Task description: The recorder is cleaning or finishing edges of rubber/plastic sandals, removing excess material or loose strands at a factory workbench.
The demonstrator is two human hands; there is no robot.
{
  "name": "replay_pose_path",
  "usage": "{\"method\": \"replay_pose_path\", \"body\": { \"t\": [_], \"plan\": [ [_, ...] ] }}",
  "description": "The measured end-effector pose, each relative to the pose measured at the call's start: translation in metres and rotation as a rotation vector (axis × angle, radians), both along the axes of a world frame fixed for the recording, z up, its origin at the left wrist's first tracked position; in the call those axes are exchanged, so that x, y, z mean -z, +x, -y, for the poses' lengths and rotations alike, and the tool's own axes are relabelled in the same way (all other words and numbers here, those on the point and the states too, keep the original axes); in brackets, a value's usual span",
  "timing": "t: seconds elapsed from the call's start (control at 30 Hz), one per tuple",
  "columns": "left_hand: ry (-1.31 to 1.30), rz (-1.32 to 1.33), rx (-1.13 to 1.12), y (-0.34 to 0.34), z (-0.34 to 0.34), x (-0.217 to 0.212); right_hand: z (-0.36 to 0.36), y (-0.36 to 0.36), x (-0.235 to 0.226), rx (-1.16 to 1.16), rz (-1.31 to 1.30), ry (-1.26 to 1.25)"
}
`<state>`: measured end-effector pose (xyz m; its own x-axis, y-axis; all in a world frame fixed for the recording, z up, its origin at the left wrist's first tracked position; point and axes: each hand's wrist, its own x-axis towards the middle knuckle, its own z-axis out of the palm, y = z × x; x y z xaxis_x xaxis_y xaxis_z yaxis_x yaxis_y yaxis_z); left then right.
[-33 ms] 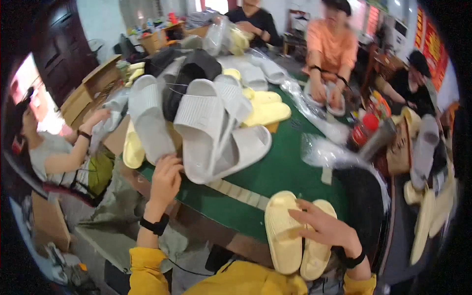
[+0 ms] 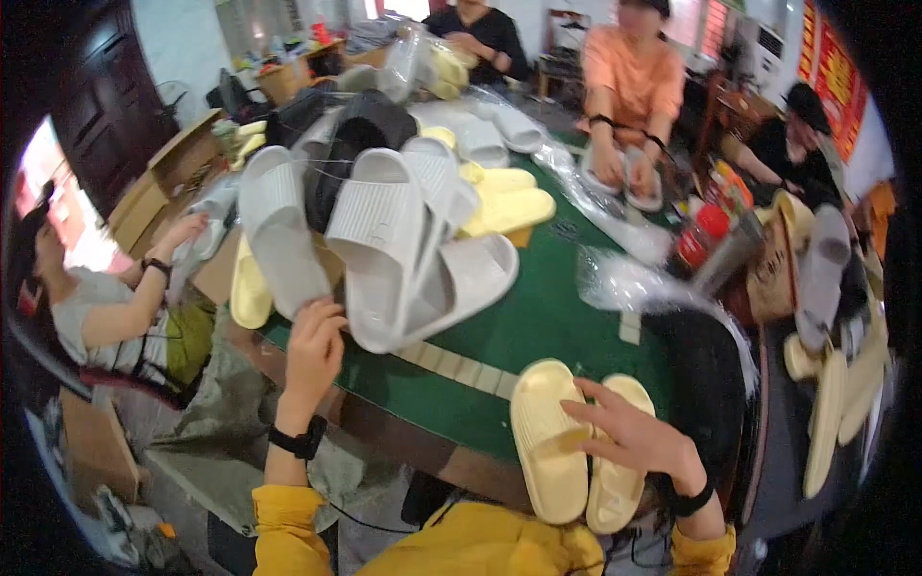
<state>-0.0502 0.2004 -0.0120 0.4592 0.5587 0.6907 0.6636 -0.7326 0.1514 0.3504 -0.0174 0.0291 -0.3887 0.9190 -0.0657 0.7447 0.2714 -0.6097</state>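
Note:
My left hand [image 2: 314, 350] is at the near end of a grey slipper [image 2: 279, 226] that leans on the pile, its fingers curled over that end. The thumb is hidden. Beside it, more grey slippers [image 2: 379, 240] with ribbed straps are stacked at angles. At the near table edge lies a pair of pale yellow slippers [image 2: 547, 446], side by side with the toe ends away from me. Over their straps my right hand [image 2: 629, 437] spreads its fingers, which hold nothing; whether they touch the slippers I cannot tell.
Black slippers [image 2: 370, 130] and yellow slippers [image 2: 504, 202] lie farther back on the green tabletop [image 2: 461, 331]. Clear plastic wrap [image 2: 624, 278] and a red-lidded jar [image 2: 706, 230] are at the right. Several people work around the table, one in orange [image 2: 634, 77] handling slippers.
The whole view has shifted slightly, so everything sits a little farther left and up. Both hands keep their places relative to the slippers.

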Motion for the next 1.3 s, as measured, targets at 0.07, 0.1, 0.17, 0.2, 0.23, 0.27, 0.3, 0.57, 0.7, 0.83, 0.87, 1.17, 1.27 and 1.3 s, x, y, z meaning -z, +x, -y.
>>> {"method": "replay_pose_path", "body": {
  "t": [0.07, 0.1, 0.17, 0.2, 0.23, 0.27, 0.3, 0.57, 0.7, 0.83, 0.87, 1.17, 1.27, 1.3],
  "plan": [
    [-0.032, 0.019, -0.033, 0.004, 0.007, 0.002, 0.014, -0.005, -0.008, 0.062, 0.034, 0.062],
    [-0.054, 0.033, -0.044, 0.005, 0.012, 0.006, 0.024, -0.005, -0.007, 0.106, 0.022, 0.040],
    [-0.097, 0.032, -0.017, 0.007, 0.022, 0.015, 0.040, -0.003, -0.009, 0.180, 0.005, 0.031],
    [-0.111, 0.016, -0.023, 0.008, 0.027, 0.021, 0.049, -0.001, -0.007, 0.219, 0.008, 0.020],
    [-0.124, -0.003, -0.037, 0.007, 0.032, 0.025, 0.058, -0.001, -0.003, 0.250, 0.008, 0.009],
    [-0.121, -0.021, -0.051, 0.006, 0.036, 0.030, 0.066, -0.002, -0.005, 0.295, -0.012, 0.006],
    [-0.122, -0.014, -0.049, 0.008, 0.040, 0.031, 0.073, -0.001, -0.005, 0.297, -0.004, 0.006],
    [-0.168, 0.081, -0.101, 0.034, 0.085, 0.034, 0.110, -0.006, 0.020, 0.533, 0.012, 0.096],
    [-0.529, 0.106, 0.223, 0.079, 0.129, 0.015, 0.113, -0.009, 0.019, 0.663, -0.024, 0.062],
    [-0.634, 0.030, 0.431, 0.133, 0.172, 0.013, 0.127, -0.002, 0.021, 0.741, -0.118, -0.015],
    [-0.604, -0.001, 0.401, 0.142, 0.179, 0.016, 0.125, -0.004, 0.015, 0.739, -0.090, -0.057],
    [-0.476, -0.066, 0.341, 0.170, 0.184, 0.040, 0.128, -0.008, 0.038, 0.667, 0.105, 0.143],
    [-0.513, -0.049, 0.379, 0.167, 0.186, 0.042, 0.123, -0.018, 0.032, 0.672, 0.047, 0.103],
    [-0.527, -0.043, 0.383, 0.165, 0.185, 0.043, 0.123, -0.020, 0.031, 0.678, 0.063, 0.087]
  ]
}}
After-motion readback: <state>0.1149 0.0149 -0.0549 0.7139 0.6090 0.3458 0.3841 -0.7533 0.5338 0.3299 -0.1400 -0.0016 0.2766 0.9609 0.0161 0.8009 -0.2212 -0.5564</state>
